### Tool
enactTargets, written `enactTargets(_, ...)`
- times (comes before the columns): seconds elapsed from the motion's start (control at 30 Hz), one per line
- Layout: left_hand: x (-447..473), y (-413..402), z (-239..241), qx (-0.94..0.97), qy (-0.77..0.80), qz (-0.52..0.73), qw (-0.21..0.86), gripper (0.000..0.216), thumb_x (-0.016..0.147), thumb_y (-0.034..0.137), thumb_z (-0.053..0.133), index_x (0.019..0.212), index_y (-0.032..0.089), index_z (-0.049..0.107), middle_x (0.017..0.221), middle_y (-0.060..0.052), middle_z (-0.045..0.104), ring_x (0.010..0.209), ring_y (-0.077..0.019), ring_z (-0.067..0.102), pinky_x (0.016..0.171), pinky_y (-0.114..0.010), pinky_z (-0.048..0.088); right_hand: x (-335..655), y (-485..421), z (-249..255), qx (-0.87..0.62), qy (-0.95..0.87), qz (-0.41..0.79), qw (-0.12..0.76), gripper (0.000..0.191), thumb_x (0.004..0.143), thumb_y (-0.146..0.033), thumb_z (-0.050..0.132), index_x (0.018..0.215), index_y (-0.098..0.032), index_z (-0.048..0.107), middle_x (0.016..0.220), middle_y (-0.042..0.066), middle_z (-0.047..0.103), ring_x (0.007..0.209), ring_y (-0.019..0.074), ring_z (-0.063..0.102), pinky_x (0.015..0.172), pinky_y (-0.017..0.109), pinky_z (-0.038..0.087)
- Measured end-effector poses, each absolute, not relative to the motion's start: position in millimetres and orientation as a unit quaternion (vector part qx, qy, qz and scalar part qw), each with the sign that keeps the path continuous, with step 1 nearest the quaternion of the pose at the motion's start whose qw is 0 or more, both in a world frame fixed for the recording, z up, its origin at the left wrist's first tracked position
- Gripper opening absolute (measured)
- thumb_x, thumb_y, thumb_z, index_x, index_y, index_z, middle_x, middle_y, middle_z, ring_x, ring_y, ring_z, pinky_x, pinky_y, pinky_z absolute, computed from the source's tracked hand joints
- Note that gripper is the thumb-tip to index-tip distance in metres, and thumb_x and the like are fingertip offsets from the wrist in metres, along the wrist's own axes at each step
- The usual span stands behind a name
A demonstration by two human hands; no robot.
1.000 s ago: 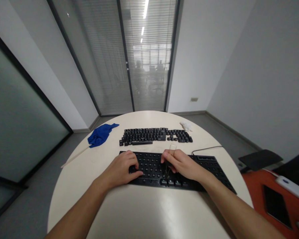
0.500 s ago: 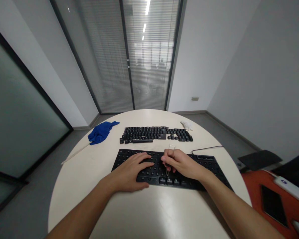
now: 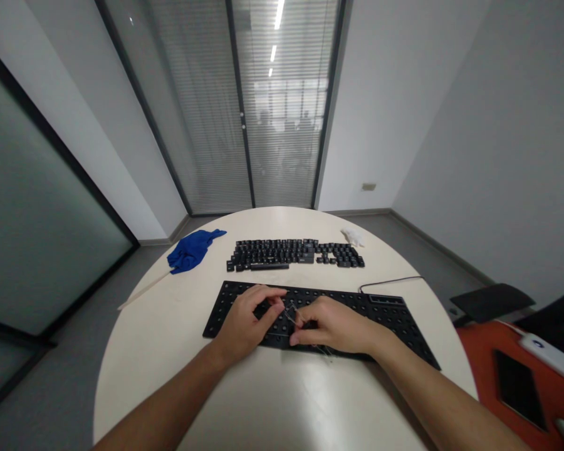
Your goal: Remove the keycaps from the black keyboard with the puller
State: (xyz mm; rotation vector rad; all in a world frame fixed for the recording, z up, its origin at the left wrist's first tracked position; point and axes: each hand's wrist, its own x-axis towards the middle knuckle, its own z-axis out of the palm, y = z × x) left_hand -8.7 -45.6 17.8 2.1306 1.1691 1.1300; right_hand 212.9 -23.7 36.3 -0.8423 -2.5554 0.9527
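Note:
My right hand (image 3: 326, 322) is closed around a clear keycap puller (image 3: 291, 311) with thin wire ends. One end of the puller points left toward my other hand, and thin wires show below my right palm. My left hand (image 3: 251, 316) has its thumb and forefinger pinched together at the puller's left end; what lies between those fingertips is too small to make out. Both hands are over a black keyboard base (image 3: 385, 319) whose bare key posts stand in rows. The middle of its front edge is hidden by my right hand.
Loose black keycaps (image 3: 272, 252) lie in keyboard order behind the base. A blue cloth (image 3: 192, 249) on a stick (image 3: 143, 292) is at the left, crumpled white tissue (image 3: 352, 237) at the back right. A cable (image 3: 390, 280) trails right. An orange chair seat (image 3: 484, 363) holds a phone (image 3: 519, 388).
My right hand has turned and lowered, tilting the puller from upright to sideways. My left hand has risen from lying on the base, its thumb and forefinger now pinched by the puller.

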Motion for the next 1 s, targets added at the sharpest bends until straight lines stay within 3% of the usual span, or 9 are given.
enactTargets(0.13, -8.1, -44.0, 20.2, 0.771, 0.407, 0.414, 0.263, 0.015, 0.091, 0.024, 0.059, 0.088, 0.019, 0.072, 0.087, -0.003, 0.072, 0.085, -0.0171, 0.065, 0.08, -0.03, 0.049, 212.6, -23.8, 38.7, -0.302, -0.891, 0.309, 0.14, 0.034, 0.087, -0.05, 0.065, 0.081, -0.017, 0.072, 0.061, -0.004, 0.059, 0.051, 0.0073, 0.046, 0.052, 0.019, 0.029)
enactTargets(0.37, -6.7, -45.8, 21.5, 0.756, 0.434, 0.389, 0.298, 0.008, 0.085, 0.026, 0.067, 0.087, 0.019, 0.072, 0.084, -0.002, 0.071, 0.08, -0.0164, 0.065, 0.077, -0.028, 0.048, 215.6, -22.3, 34.8, -0.298, -0.906, 0.271, 0.132, 0.035, 0.087, -0.052, 0.064, 0.081, -0.019, 0.074, 0.061, -0.002, 0.061, 0.053, 0.0089, 0.049, 0.054, 0.021, 0.029)
enactTargets(0.5, -4.5, -46.2, 21.7, 0.759, 0.431, 0.371, 0.317, 0.013, 0.088, 0.026, 0.063, 0.094, 0.02, 0.073, 0.088, -0.003, 0.072, 0.083, -0.0169, 0.065, 0.079, -0.028, 0.048, 215.9, -20.7, 32.3, -0.302, -0.907, 0.267, 0.121, 0.034, 0.087, -0.052, 0.064, 0.084, -0.02, 0.075, 0.064, -0.002, 0.063, 0.056, 0.0097, 0.052, 0.055, 0.021, 0.03)
enactTargets(0.6, -3.0, -45.9, 21.2, 0.753, 0.435, 0.364, 0.333, 0.016, 0.09, 0.027, 0.06, 0.088, 0.019, 0.074, 0.086, -0.004, 0.073, 0.082, -0.0176, 0.065, 0.078, -0.029, 0.048, 216.3, -20.5, 32.7, -0.312, -0.902, 0.27, 0.125, 0.032, 0.084, -0.052, 0.067, 0.092, -0.022, 0.075, 0.064, -0.003, 0.061, 0.056, 0.0099, 0.052, 0.055, 0.021, 0.032)
enactTargets(0.77, -7.1, -36.8, 14.3, 0.676, 0.491, 0.412, 0.363, 0.019, 0.088, 0.032, 0.061, 0.083, 0.017, 0.072, 0.08, -0.003, 0.073, 0.076, -0.0179, 0.066, 0.074, -0.028, 0.049, 220.5, -19.0, 33.0, -0.332, -0.848, 0.359, 0.204, 0.042, 0.084, -0.038, 0.071, 0.123, -0.023, 0.063, 0.069, -0.004, 0.06, 0.057, 0.0097, 0.052, 0.055, 0.021, 0.038)
enactTargets(1.0, -13.4, -24.9, 4.8, 0.566, 0.513, 0.493, 0.416, 0.029, 0.08, 0.044, 0.067, 0.083, 0.015, 0.065, 0.075, -0.005, 0.072, 0.075, -0.0192, 0.069, 0.075, -0.031, 0.053, 235.2, -8.2, 27.7, -0.28, -0.714, 0.53, 0.362, 0.04, 0.085, -0.042, 0.069, 0.116, -0.017, 0.064, 0.098, 0.008, 0.068, 0.076, 0.0132, 0.062, 0.071, 0.028, 0.051)
